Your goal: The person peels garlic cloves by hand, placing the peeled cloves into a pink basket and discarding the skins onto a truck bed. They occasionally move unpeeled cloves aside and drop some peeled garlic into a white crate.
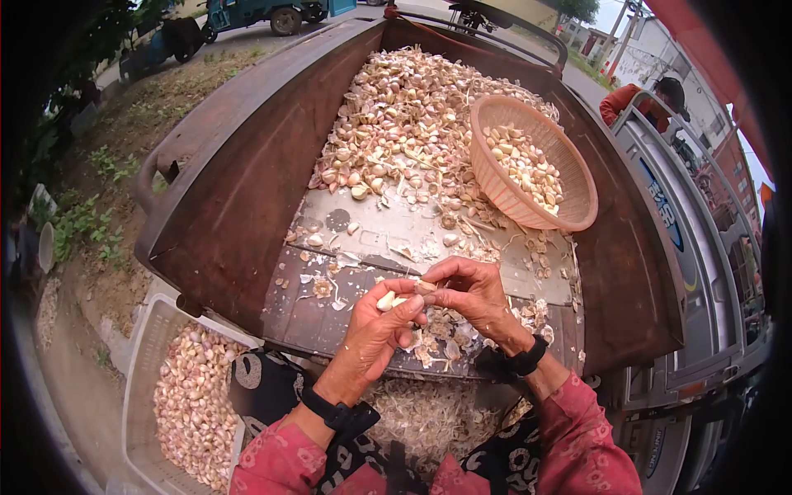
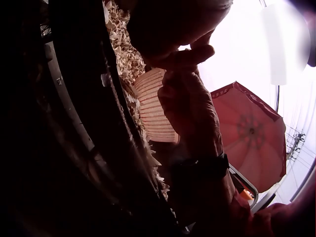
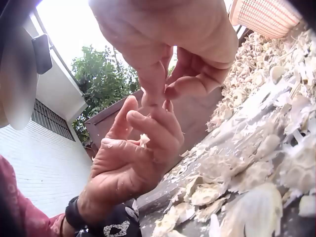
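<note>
Both hands meet over the near end of a rusty metal cart bed. My left hand holds peeled white garlic cloves in its curled fingers. At its fingertips, thumb and fingers of my right hand pinch a garlic clove with brownish skin on it. In the right wrist view the fingertips of the left hand and right hand come together, mostly hiding that clove. The left wrist view shows the hands dark against the sky.
Unpeeled garlic is heaped at the cart's far end. A pink woven basket of peeled cloves leans at the right. Loose skins lie under the hands. A white crate of cloves stands lower left. Another person is behind a grey vehicle.
</note>
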Demonstrator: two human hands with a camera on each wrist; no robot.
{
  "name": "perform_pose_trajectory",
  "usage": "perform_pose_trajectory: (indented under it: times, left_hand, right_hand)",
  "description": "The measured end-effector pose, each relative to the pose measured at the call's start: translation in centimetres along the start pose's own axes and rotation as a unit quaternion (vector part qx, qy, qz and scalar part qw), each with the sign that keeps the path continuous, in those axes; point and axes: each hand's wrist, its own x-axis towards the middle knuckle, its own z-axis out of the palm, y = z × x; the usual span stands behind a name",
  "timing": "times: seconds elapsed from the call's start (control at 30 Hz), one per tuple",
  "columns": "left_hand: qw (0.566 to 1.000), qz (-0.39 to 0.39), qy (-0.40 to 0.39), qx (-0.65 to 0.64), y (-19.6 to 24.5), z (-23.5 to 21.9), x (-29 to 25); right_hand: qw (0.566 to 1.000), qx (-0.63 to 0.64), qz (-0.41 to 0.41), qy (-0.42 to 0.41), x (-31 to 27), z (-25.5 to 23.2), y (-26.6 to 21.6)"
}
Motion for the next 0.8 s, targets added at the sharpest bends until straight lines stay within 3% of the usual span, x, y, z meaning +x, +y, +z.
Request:
perform_pose_trajectory:
  times: [0.03, 0.1, 0.17, 0.27, 0.33, 0.37, 0.4, 0.5, 0.6, 0.63, 0.7, 0.73, 0.77, 0.8]
  left_hand:
    - [1.000, 0.011, 0.003, 0.011, 0.0, 0.1, -0.1]
    - [0.999, 0.022, 0.004, 0.023, -0.4, -0.1, -0.3]
    - [0.998, 0.023, 0.031, 0.044, -0.9, -0.9, 0.0]
    - [0.999, 0.014, 0.029, -0.039, -0.3, -1.8, -0.4]
    - [0.996, 0.022, 0.063, -0.051, 0.4, -1.3, -0.5]
    - [0.993, 0.029, 0.098, -0.062, 0.6, -1.2, -0.5]
    - [0.994, 0.035, 0.080, -0.071, 0.7, -1.7, -0.3]
    - [0.995, 0.012, 0.056, -0.085, 1.0, -1.7, 0.2]
    - [0.994, -0.014, 0.038, -0.106, 0.8, -2.2, 0.4]
    - [0.994, -0.012, 0.038, -0.106, 1.0, -2.3, 0.5]
    - [0.993, -0.016, 0.032, -0.109, 0.9, -2.4, 0.4]
    - [0.993, -0.016, 0.033, -0.110, 0.8, -2.5, 0.4]
    - [0.993, -0.022, 0.038, -0.108, 0.7, -2.8, 0.5]
    - [0.993, -0.028, 0.043, -0.105, 0.6, -3.0, 0.6]
  right_hand:
    - [1.000, 0.001, -0.001, 0.000, -0.1, 0.1, 0.4]
    - [0.990, -0.112, -0.078, 0.029, -0.5, 0.4, 1.4]
    - [0.962, -0.250, -0.102, 0.044, -1.6, 1.4, 1.2]
    - [0.955, -0.262, -0.138, 0.018, -1.9, 1.1, 0.6]
    - [0.943, -0.320, 0.008, -0.088, -1.3, -1.1, -0.7]
    - [0.923, -0.379, -0.046, -0.054, -0.2, -2.3, -0.4]
    - [0.895, -0.434, -0.099, -0.019, 1.3, -3.8, 0.4]
    - [0.796, -0.582, -0.159, 0.040, 4.9, -7.6, 2.4]
    - [0.787, -0.605, -0.123, 0.003, 5.8, -8.4, 3.2]
    - [0.787, -0.604, -0.124, 0.003, 5.8, -8.2, 3.0]
    - [0.908, -0.418, -0.024, 0.006, 4.6, -7.2, 2.3]
    - [0.937, -0.346, 0.042, -0.001, 3.7, -6.2, 1.5]
    - [0.984, -0.165, 0.070, -0.006, 2.5, -4.7, 1.0]
    - [0.994, -0.088, 0.063, -0.033, 1.2, -2.8, -0.8]
